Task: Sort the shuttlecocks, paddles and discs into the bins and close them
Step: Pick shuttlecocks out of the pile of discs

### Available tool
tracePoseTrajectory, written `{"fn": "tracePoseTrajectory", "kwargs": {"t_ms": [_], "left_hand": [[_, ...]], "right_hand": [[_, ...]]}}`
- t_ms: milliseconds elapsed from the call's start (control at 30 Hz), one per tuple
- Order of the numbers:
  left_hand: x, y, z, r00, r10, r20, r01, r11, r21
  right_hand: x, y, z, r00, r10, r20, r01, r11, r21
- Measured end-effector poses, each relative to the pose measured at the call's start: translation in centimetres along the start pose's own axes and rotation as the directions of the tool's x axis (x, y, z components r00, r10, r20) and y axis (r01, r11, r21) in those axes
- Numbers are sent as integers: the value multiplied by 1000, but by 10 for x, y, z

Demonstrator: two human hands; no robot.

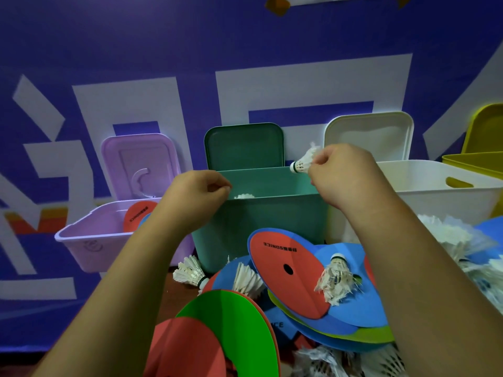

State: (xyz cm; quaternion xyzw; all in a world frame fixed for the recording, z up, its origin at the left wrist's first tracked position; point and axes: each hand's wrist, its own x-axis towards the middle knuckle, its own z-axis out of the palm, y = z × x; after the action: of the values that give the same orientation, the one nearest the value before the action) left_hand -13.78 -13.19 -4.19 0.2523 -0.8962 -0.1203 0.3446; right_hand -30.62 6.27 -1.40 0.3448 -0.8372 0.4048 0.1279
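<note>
Now, right hand (340, 175): pinches shuttlecock (302, 163) over right rim of green bin (266, 227); release further inside.
Left hand (198, 194): fingers curled, empty.

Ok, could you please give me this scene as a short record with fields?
left hand: fingers curled above the green bin at its left corner, nothing visible in them
right hand: pinches a shuttlecock by its feathers above the green bin
green bin: open, binned shuttlecocks inside
purple bin: open, red disc inside
white bin: open, contents hidden
in front of the bins: loose discs and loose shuttlecocks
</note>
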Motion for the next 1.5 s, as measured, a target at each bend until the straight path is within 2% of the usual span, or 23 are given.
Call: {"fn": "tracePoseTrajectory", "kwargs": {"t_ms": [167, 267, 400, 500, 600, 667, 700, 800, 900, 1000, 1167, 1233, 1367, 1500], "left_hand": [[-2, 4, -13, 1000, -2, 23, 3, 1000, -30], [-4, 4, -23, 997, -35, 63, 40, 996, -76], [-9, -2, -32, 957, -90, 276, 78, 995, 54], [-11, -17, -32, 852, -208, 481, 134, 974, 184], [-12, -35, -28, 625, -402, 669, 229, 914, 335], [-12, -50, -23, 490, -524, 696, 301, 851, 430], [-12, -57, -20, 461, -559, 689, 327, 829, 453], [-12, -78, -12, 447, -602, 661, 394, 796, 459], [-17, -77, -6, 403, -576, 711, 370, 813, 449], [-20, -77, 0, 407, -530, 744, 361, 842, 402], [-21, -87, 4, 410, -511, 755, 341, 854, 393], [-19, -88, 2, 434, -495, 753, 345, 863, 369], [-16, -79, -7, 592, -413, 692, 277, 911, 306], [-15, -62, -25, 703, -333, 628, 204, 941, 271]], "right_hand": [[-4, -4, -2, 993, 22, 116, -15, 998, -62], [-8, -9, -6, 970, 0, 243, 21, 996, -83], [-14, -12, -6, 895, -79, 439, 112, 992, -50], [-23, -16, -7, 808, -184, 560, 261, 963, -62], [-33, -23, -5, 738, -263, 622, 396, 915, -82], [-38, -29, -1, 702, -320, 636, 441, 897, -36], [-41, -33, 1, 687, -354, 634, 461, 887, -5], [-52, -43, 9, 634, -436, 639, 530, 846, 52], [-62, -50, 16, 592, -483, 645, 630, 776, 3], [-68, -51, 28, 578, -495, 649, 686, 725, -58], [-74, -48, 51, 630, -452, 632, 684, 708, -175], [-78, -49, 53, 631, -435, 643, 693, 687, -217], [-81, -50, 54, 624, -392, 676, 679, 701, -220], [-81, -49, 60, 630, -360, 689, 635, 749, -190]]}}
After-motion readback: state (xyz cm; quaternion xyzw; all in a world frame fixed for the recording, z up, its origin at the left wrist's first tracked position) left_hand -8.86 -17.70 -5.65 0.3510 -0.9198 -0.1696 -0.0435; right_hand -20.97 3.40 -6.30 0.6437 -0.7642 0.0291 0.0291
